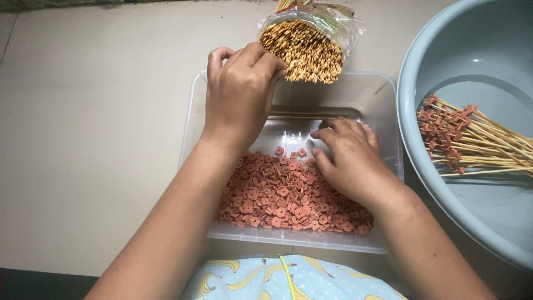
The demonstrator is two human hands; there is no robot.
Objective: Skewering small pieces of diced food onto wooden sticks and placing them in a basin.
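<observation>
A person sits at a pale desk [94,139], threading small reddish pieces onto bamboo sticks, with the work judged to be at an early stage. At the left, the left hand [240,91] reaches forward over the far rim of a clear plastic tray [388,166], wrist raised and fingers curled onto the cut ends of a bag of bare bamboo skewers [302,50] that lies just beyond the tray; whether it has pinched a single stick cannot be told. In the tray, a thick heap of reddish square pieces [277,200] fills the near half, most of it not yet threaded, and a few loose sticks lie along the tray's far end. The right hand [347,158] rests palm down at the heap's far right edge, fingers bent and touching the pieces, apparently gathering them; nothing is plainly held. At the right, a pale blue basin [438,50] holds a modest fan of finished skewers [466,141], each tipped with red pieces. A banana-print cloth [288,278] shows at the bottom edge.
</observation>
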